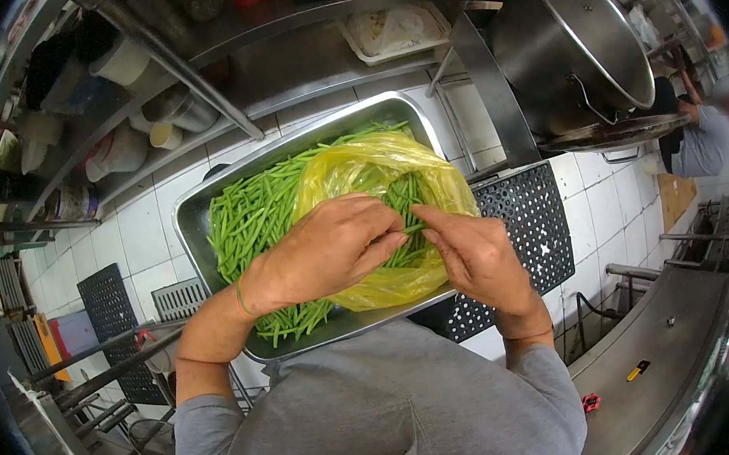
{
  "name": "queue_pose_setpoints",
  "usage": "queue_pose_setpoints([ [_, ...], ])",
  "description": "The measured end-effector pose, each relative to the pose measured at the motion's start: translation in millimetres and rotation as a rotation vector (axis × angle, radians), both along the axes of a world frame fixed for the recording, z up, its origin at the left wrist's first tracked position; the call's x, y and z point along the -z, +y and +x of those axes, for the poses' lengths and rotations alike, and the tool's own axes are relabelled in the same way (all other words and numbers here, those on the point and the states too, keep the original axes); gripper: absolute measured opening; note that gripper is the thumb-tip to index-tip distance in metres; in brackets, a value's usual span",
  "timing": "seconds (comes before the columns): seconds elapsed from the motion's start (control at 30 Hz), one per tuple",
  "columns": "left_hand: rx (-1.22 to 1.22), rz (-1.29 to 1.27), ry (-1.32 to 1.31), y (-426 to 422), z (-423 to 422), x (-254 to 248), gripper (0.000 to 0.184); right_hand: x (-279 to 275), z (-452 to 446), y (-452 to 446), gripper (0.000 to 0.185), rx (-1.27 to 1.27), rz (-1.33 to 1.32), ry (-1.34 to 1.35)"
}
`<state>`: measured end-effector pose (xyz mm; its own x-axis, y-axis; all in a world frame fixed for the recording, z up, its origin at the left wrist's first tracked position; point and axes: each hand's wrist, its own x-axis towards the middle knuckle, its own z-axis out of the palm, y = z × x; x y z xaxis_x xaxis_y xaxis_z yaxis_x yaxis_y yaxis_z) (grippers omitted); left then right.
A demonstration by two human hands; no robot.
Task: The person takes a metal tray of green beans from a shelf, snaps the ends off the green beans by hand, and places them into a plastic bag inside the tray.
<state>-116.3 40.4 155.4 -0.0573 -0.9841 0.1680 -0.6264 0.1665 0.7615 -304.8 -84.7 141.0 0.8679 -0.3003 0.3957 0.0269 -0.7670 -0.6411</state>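
A deep metal tray (185, 213) rests in front of my body, heaped with green beans (250, 204) on its left side. In its right half sits a yellow plastic bag (452, 187), its mouth open and more green beans inside. Over the bag, my left hand (331, 243) pinches one end of a green bean (414, 228). The other end is between the fingertips of my right hand (478, 256). Both hands are closed and close together. A thin band circles my left wrist.
A large metal pot (569, 36) stands at the upper right, with another person (708, 137) beyond it. Shelves with containers (120, 62) line the upper left. Black perforated mats (529, 222) lie on the white tiled floor. A yellow cutter (637, 371) lies on the right counter (660, 332).
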Motion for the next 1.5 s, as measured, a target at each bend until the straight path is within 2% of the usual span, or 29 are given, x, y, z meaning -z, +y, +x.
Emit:
queue_pose_setpoints([
  [0.33,-0.029,0.021,0.032,2.6,2.9,-0.8,0.017,6.7,7.6,4.9,0.016,0.012,-0.052,0.047],
  [0.5,-0.057,-0.036,0.029,6.0,1.4,-0.3,0.018,17.6,14.9,18.5,0.005,0.123,0.174,-0.017],
  [0.6,-0.097,-0.122,0.05,9.1,3.7,4.0,0.013,17.7,20.3,23.7,0.008,0.14,0.282,-0.003],
  [0.77,-0.075,-0.087,0.121,13.2,8.6,-1.7,0.019,5.0,23.0,28.8,0.011,0.166,0.269,0.076],
  [0.87,-0.101,-0.212,0.074,17.8,10.9,7.5,0.018,5.7,28.0,30.5,0.011,0.164,0.269,0.099],
  [1.0,-0.124,-0.243,0.099,18.2,14.8,14.5,0.018,0.7,33.0,32.1,0.012,0.184,0.341,0.166],
  [1.1,-0.099,-0.176,0.121,18.2,15.1,11.6,0.018,5.9,26.8,28.3,0.013,0.161,0.443,0.2],
  [1.3,-0.142,-0.103,0.133,11.7,12.0,8.3,0.019,13.7,32.7,21.7,0.014,0.13,0.342,0.134],
  [1.5,-0.144,-0.066,0.141,5.4,13.8,14.3,0.017,23.5,32.7,13.3,0.014,0.107,0.476,0.203],
])
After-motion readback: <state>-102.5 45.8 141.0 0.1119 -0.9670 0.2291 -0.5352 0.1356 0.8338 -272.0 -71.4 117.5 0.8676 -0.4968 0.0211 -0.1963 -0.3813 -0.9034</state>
